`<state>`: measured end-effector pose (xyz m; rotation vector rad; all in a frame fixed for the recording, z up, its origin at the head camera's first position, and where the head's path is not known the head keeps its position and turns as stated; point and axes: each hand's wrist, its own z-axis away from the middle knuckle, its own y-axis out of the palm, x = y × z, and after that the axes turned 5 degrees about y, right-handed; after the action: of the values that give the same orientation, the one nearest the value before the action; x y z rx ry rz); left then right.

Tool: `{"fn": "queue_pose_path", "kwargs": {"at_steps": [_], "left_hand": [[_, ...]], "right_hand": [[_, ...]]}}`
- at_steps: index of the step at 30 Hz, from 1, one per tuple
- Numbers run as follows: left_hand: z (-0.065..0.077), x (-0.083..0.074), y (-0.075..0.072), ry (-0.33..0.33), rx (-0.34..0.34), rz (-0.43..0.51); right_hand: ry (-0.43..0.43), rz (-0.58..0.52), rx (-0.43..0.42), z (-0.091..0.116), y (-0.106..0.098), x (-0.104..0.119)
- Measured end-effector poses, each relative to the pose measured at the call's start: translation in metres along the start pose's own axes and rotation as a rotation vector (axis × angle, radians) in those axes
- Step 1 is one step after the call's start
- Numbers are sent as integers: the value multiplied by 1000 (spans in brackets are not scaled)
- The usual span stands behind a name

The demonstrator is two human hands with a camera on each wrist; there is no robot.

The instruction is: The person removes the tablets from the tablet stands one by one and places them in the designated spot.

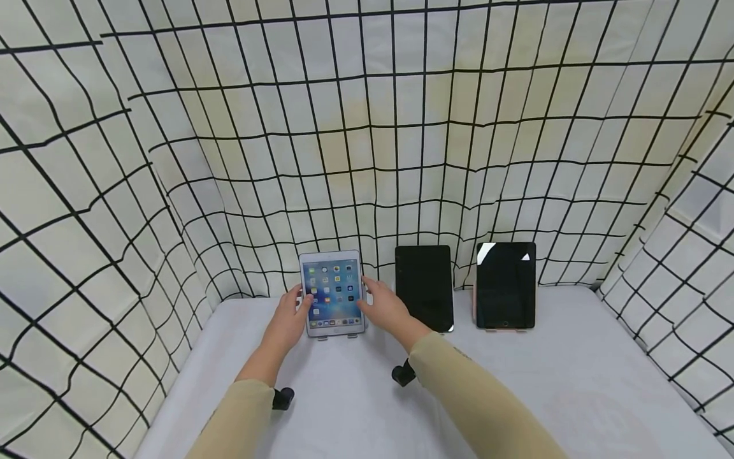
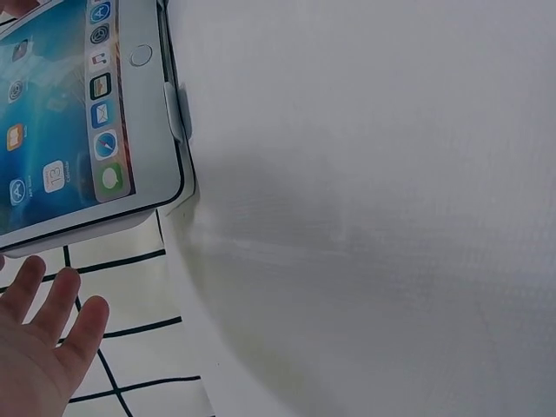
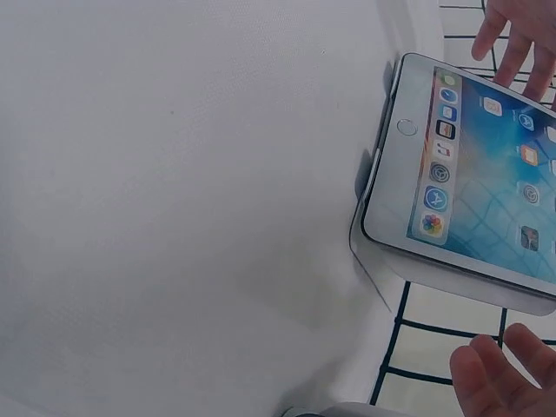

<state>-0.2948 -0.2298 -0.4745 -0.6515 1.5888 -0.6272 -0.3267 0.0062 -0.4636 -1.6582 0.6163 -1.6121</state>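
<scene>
Evidently in portrait, the white tablet (image 1: 332, 293) rests on a stand (image 2: 176, 113) at the far side of the table (image 1: 516, 382), left of a black-screened tablet (image 1: 423, 280). Its long axis runs upward, the top tipped slightly left in the head view. The screen faces the person, and the round home button (image 2: 141, 55) sits at the lower end. Rounded corners and a white border frame a blue-green display with rows of app icons and a dock along the bottom. The left hand (image 1: 287, 320) pinches the left edge and the right hand (image 1: 391, 309) the right, each thumb over the front; what the fingers touch behind is hidden.
</scene>
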Motion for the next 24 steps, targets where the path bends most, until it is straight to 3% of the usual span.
{"fn": "queue_pose_path", "kwargs": {"at_steps": [6,14,20,24], "left_hand": [[-2,6,1,-3,-41,16],[2,8,-1,0,-188,3],[1,9,0,23,-248,28],[0,11,3,5,-263,39]], "right_hand": [[5,-6,-43,0,2,1],[-70,13,-146,3,6,1],[-66,-106,-159,5,12,0],[-46,-166,-171,6,15,-1]]}}
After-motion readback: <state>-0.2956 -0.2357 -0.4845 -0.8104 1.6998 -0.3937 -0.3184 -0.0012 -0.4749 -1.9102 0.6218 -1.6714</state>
